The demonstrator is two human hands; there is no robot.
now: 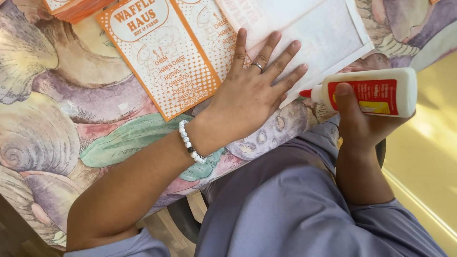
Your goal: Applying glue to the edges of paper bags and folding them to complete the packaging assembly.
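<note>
My left hand (254, 85) lies flat with fingers spread, pressing on a white sheet of paper (323, 33) and the edge of an orange-and-white printed card (209, 33). It wears a ring and a white bead bracelet. My right hand (357, 119) grips a white glue bottle (376, 90) with a red label. The bottle lies sideways, its red nozzle pointing left, close to the paper's lower edge. A second orange-and-white printed card (157, 52) lies left of my left hand.
The table (57, 119) is covered with a cloth printed with large shells in purple, green and tan. A stack of orange-edged cards (76, 7) sits at the top left. My lap in grey-blue fabric (285, 200) fills the lower right; yellow floor (428, 157) lies beyond.
</note>
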